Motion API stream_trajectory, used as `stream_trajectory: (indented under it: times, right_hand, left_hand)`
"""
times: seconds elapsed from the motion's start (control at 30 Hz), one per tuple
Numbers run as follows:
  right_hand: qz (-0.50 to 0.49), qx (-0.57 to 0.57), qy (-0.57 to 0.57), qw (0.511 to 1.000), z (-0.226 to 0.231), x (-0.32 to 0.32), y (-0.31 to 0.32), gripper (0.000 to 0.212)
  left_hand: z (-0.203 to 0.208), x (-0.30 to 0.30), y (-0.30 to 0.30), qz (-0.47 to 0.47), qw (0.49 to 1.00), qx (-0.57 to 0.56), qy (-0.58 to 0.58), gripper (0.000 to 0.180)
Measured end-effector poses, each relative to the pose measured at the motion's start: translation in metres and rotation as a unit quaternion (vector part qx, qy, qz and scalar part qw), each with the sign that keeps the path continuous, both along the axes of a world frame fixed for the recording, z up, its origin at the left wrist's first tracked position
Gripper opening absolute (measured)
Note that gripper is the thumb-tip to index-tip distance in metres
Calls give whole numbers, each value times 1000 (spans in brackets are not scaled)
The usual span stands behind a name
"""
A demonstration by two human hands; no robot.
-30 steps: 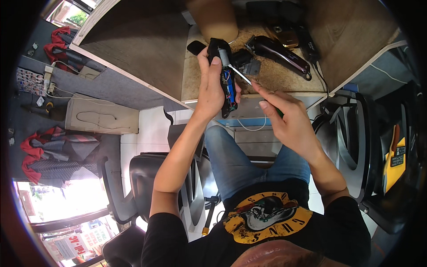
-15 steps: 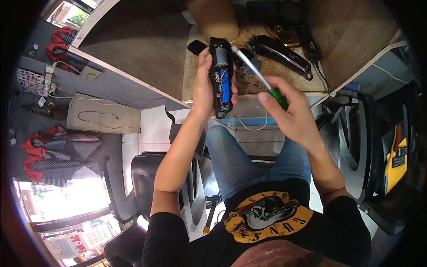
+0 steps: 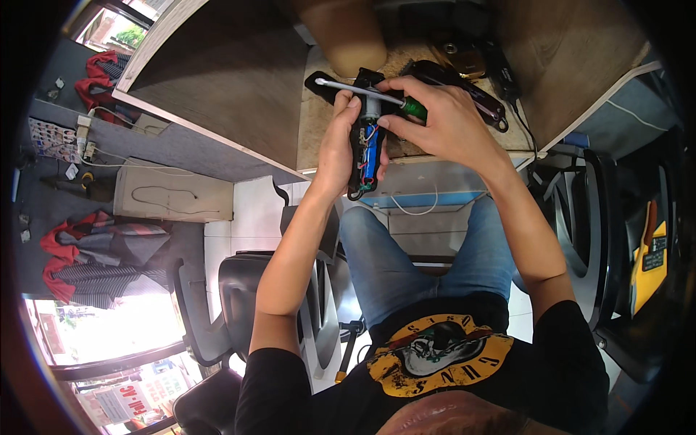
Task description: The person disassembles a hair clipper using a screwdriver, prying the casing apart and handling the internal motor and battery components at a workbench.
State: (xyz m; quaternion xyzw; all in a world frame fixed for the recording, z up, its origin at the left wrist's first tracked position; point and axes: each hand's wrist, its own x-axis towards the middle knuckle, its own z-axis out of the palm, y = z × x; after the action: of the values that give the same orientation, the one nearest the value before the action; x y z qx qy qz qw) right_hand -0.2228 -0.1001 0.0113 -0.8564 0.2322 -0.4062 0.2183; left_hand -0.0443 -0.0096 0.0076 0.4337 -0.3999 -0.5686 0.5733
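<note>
An opened black hair clipper (image 3: pixel 367 156) stands upright in my left hand (image 3: pixel 337 138), whose fingers wrap round its body. Its inside shows a grey motor, a blue battery and thin coloured wires. My right hand (image 3: pixel 442 119) grips a screwdriver (image 3: pixel 348 88) with a green handle and lies close over the clipper's upper end. The metal shaft crosses in front of the motor and points left. Fingertips of the right hand are at the clipper's right edge; whether they pinch a small part there is hidden.
On the brown shelf (image 3: pixel 312 138) behind my hands lies a second, dark clipper (image 3: pixel 482 101), partly covered by my right hand. A black cover piece (image 3: pixel 322 85) lies left of the opened clipper. Further back are a gold device (image 3: pixel 464 61) and a black corded one (image 3: pixel 500 72). Black chairs (image 3: pixel 250 290) stand either side.
My right hand has moved left and up to the clipper's top. The screwdriver has swung nearly level across it. The clipper has shifted slightly down.
</note>
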Motion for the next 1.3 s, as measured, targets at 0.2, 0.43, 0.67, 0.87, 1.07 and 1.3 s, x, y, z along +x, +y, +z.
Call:
stream_trajectory:
  times: [0.2, 0.43, 0.67, 0.87, 1.07, 1.3]
  right_hand:
    - [-2, -60, -2, 998, -2, -1, 4, 39]
    - [-12, -56, 39, 998, 2, -2, 5, 40]
    - [-32, -109, 14, 993, -4, 3, 3, 44]
    - [-22, -155, 18, 988, -2, 4, -1, 44]
    - [-5, -132, 43, 990, 0, 2, -5, 49]
    - [32, -114, 8, 993, -1, 2, -6, 49]
  left_hand:
    - [-8, 6, 2, -24, 1000, 1, -19, 40]
    - [-5, 2, 2, -15, 1000, 6, -26, 40]
    - [-3, 0, 4, -20, 999, -14, -42, 42]
    - [-5, -1, 6, -18, 999, -24, -39, 41]
    - [-9, 6, 2, -7, 1000, 7, 11, 40]
    - [0, 1, 2, 11, 1000, -2, 12, 44]
